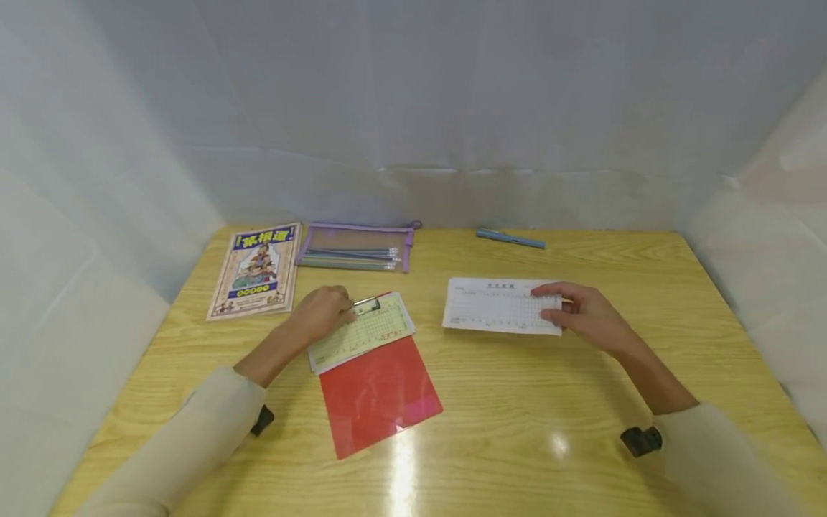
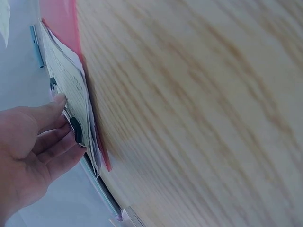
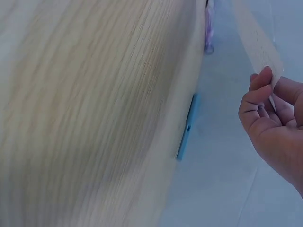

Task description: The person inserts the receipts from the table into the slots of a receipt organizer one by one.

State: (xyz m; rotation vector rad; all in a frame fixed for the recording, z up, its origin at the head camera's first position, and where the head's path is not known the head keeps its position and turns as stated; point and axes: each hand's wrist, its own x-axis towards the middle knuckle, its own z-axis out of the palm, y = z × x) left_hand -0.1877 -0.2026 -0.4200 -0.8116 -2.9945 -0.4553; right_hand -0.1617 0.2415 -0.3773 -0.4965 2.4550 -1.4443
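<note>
A red clipboard (image 1: 381, 402) lies tilted on the table, with a pad of yellowish printed forms (image 1: 362, 334) and white sheets across its upper part. My left hand (image 1: 321, 314) pinches the metal clip (image 1: 367, 306) at the top of the board. In the left wrist view, the thumb of the left hand (image 2: 33, 146) presses on the clip while the fingers bend at the board's edge. To the right, my right hand (image 1: 584, 316) pinches a white printed form (image 1: 494, 307) by its right end. That form is held above the table, thin and edge-on in the right wrist view.
A comic-style booklet (image 1: 255, 273) lies at the back left, beside a purple-edged zip pouch (image 1: 352, 237) of pencils. A blue pen (image 1: 510, 238) lies near the table's back edge. White sheeting (image 1: 452, 108) hangs behind and at both sides.
</note>
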